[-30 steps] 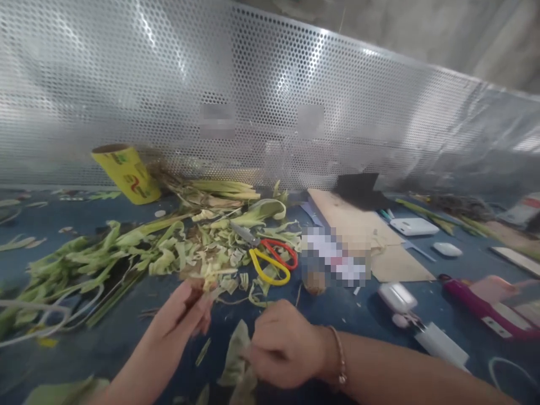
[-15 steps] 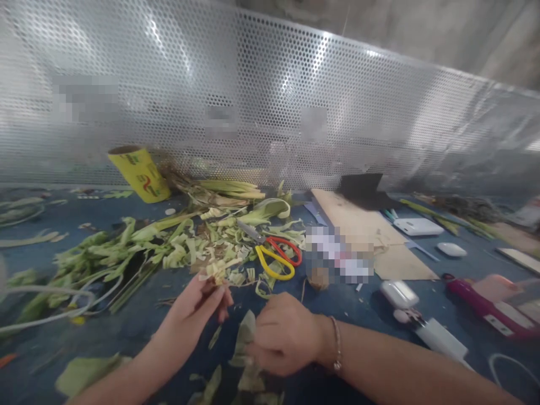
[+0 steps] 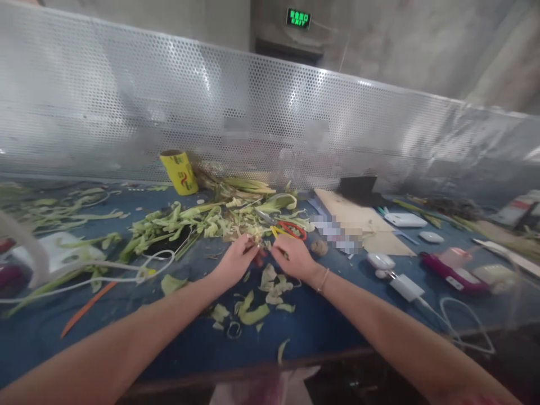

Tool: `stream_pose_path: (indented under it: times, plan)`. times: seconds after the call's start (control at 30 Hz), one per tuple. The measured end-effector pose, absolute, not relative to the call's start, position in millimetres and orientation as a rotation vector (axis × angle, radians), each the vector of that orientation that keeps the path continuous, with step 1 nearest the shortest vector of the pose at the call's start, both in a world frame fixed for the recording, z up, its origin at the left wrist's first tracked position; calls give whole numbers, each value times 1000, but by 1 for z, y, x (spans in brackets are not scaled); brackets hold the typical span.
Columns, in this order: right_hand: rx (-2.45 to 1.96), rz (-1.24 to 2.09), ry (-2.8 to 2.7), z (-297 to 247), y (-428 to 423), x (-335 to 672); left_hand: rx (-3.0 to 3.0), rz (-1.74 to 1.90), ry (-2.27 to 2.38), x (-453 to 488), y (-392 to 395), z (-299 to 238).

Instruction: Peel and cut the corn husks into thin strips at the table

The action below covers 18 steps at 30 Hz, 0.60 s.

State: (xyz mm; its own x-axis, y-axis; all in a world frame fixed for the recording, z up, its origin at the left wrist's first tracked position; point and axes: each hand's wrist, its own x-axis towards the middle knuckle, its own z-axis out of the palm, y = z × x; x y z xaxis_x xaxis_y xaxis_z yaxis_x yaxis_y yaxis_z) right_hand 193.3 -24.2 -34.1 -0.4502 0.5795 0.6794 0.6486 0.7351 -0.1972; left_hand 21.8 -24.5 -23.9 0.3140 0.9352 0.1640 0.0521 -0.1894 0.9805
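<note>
The left hand (image 3: 239, 260) pinches a pale leafy bunch (image 3: 254, 232) at its fingertips, at the near side of the green trimmings (image 3: 215, 222); gripped too hard, the thin layers could tear or slip apart. The right hand (image 3: 295, 257), close beside it, has its fingers curled in, and I cannot tell whether they hold anything. With the 2 hands this near, fingers may hide the bunch and a pull could go astray. Just beyond the right hand lie the scissors (image 3: 274, 225), so a careless reach might knock them. Toward the body, a loose scrap (image 3: 283, 350) lies near the front edge of the tabletop (image 3: 316, 337), where a brushing forearm could sweep it off. Farther out, the yellow tube (image 3: 180, 174) might topple if the nearby stalks (image 3: 248, 185) were tugged.
</note>
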Motion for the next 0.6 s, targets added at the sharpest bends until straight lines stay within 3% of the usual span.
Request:
stream_pose_path:
  times: [0.17, 0.43, 0.6]
  plan:
    - [-1011, -25, -2061, -13, -20, 183, 1489, 1075, 893, 22, -21, -28]
    - [-1077, 389, -2043, -34, -12, 175, 1401, 1037, 873, 20, -16, -33]
    - [-1113, 303, -2074, -38, -11, 174, 1458, 1031, 916, 20, -13, -37]
